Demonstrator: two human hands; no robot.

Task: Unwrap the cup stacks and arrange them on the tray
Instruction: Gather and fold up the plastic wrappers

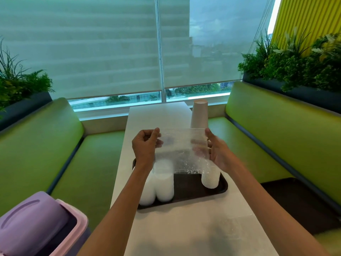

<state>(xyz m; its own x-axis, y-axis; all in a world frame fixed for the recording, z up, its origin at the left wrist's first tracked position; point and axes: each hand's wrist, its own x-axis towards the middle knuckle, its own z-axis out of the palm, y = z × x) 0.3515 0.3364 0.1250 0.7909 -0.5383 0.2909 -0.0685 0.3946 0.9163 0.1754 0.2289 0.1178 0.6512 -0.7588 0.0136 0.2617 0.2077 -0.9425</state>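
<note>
We hold a clear, crinkled plastic wrapper sheet (182, 150) stretched between both hands at the centre of the frame. Our left hand (145, 145) pinches its left edge with curled fingers. Our right hand (217, 150) pinches its right edge, thumb over the top corner. The sheet hangs just above the dark brown rectangular plastic tray (195, 189). On the tray's left side stand two white upturned cup stacks (164, 182), touching each other. On its right side stands a third white ribbed cup stack (210, 178). A taller pale beige cup stack (199, 115) stands off the tray, further up the frame; we cannot tell whether it is wrapped.

We judge the main risks as follows. The wrapper's lower edge hangs close to the stack tops, so sweeping it sideways could drag a stack over, and light, tall cups topple easily. Our right wrist sits just beside the third stack and could nudge it. The thin film may also cling to our fingers or drift off course when we let go.

The white matte table (193, 228) is narrow and runs up the frame to the window. A lilac swing-lid waste bin (33, 222) sits at lower left. Green padded benches (46, 145) flank the table. Pale roller blinds (92, 43) cover tall windows across the top. Dark planters of green foliage (295, 67) fill the upper corners, and a yellow ribbed wall (304, 15) shows at upper right.
</note>
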